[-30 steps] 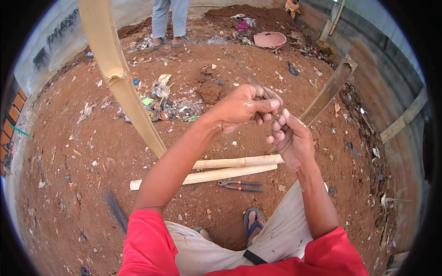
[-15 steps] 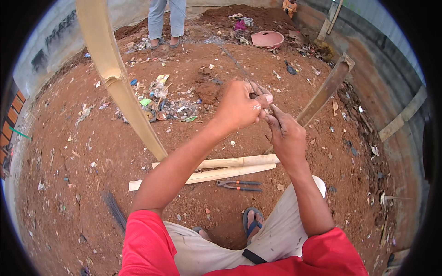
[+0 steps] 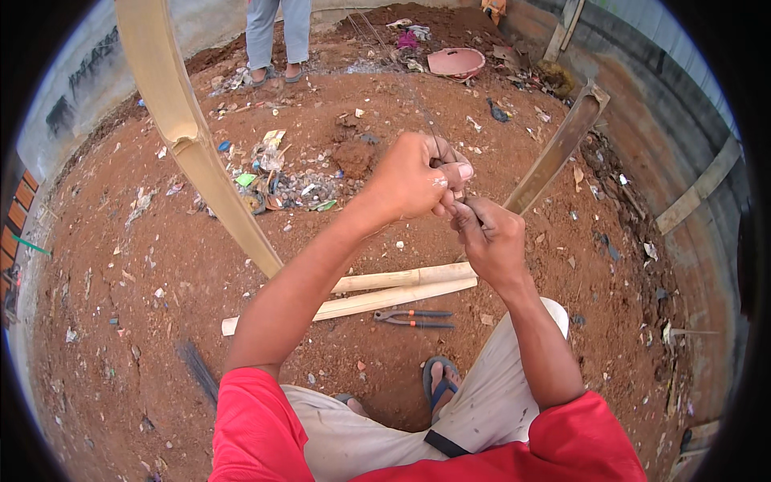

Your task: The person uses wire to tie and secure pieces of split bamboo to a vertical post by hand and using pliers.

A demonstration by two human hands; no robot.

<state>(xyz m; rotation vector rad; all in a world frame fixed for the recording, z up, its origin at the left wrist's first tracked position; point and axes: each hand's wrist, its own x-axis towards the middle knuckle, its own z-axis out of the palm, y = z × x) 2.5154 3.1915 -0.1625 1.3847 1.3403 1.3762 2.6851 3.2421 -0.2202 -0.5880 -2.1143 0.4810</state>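
My two hands meet above the ground in front of me, both closed. Fingers of my left hand pinch thin dark wire, whose loose strands stretch up and away toward the far side. Just below and to the right, my right hand pinches at the same wire, its thumb and fingertips against those of my left. The fingers hide the gripped part. Pincers with orange and black handles lie on the soil below my hands, beside two split bamboo strips.
A tall bamboo slat leans at left, and a bamboo post slants at right. A bundle of dark wires lies near my left elbow. Farther off are litter, a pink basin and a person's legs. Walls enclose the dirt.
My right hand has turned slightly and dropped a little, staying against my left. The wire strands have swung and now show farther up at the back. The view has shifted slightly.
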